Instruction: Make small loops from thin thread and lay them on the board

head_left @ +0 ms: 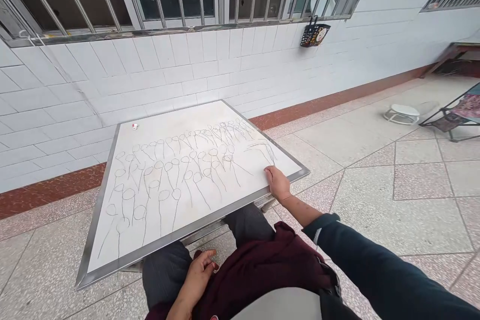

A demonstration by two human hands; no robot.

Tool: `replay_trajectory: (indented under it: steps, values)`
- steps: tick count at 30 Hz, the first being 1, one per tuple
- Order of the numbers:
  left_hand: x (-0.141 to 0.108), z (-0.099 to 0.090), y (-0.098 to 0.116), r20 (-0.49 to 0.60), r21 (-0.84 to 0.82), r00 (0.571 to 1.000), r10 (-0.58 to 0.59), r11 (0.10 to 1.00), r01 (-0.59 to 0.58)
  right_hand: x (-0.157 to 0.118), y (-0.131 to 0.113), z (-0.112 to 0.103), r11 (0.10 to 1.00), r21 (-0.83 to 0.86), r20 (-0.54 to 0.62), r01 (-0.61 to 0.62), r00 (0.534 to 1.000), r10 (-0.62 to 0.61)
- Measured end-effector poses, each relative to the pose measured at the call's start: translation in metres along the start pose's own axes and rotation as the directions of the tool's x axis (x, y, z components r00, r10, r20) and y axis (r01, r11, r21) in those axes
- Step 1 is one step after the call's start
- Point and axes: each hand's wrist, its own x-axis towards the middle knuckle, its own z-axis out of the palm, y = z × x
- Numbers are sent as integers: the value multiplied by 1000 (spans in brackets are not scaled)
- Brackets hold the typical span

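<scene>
A white tabletop with a grey metal rim [240, 202] stands before me, against the wall. Thin dark wire pieces [176, 193], several of them, lie across it in uneven rows, each with a round loop at one end and a long tail. At the right side, a small bunch of thin wires [268, 150] runs down to my right hand [278, 183], whose curled fingers close on their ends at the table's near edge. My left hand [200, 272] rests on my lap below the rim, its fingers loosely bent and apart, with nothing visible in it.
A small white and red object [135, 126] lies at the table's far left. Behind is a white tiled wall [168, 75] with barred windows. A black basket [315, 34] hangs from the sill. To the right are a low white stool [403, 112] and a folding chair [459, 112].
</scene>
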Motion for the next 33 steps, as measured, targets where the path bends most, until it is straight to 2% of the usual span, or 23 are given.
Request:
replay_trajectory:
  steps: [5, 13, 18, 22, 26, 30, 33]
  values:
    - [17, 10, 1, 74, 97, 997, 12, 995, -19, 1, 0, 1, 998, -52, -4, -21, 1000, 21]
    - [17, 20, 8, 160, 266, 986, 47, 960, -89, 4, -2, 0, 997, -76, 20, -26, 999, 28]
    - [18, 25, 7, 199, 322, 979, 55, 939, -118, 5, -2, -7, 999, -46, 91, -11, 996, 15]
    - [18, 29, 10, 231, 337, 972, 48, 933, -126, 11, -3, -16, 1000, -10, 203, 19, 979, -16]
    - [18, 33, 13, 263, 336, 964, 27, 934, -118, 16, -11, -33, 998, 23, 411, 53, 910, -58]
    - [19, 36, 13, 272, 321, 962, 1, 943, -92, 13, -15, -57, 998, 2, 618, 56, 785, -45]
    - [21, 37, 11, 277, 309, 961, -13, 948, -76, 7, -10, -79, 996, -67, 712, 60, 702, 6]
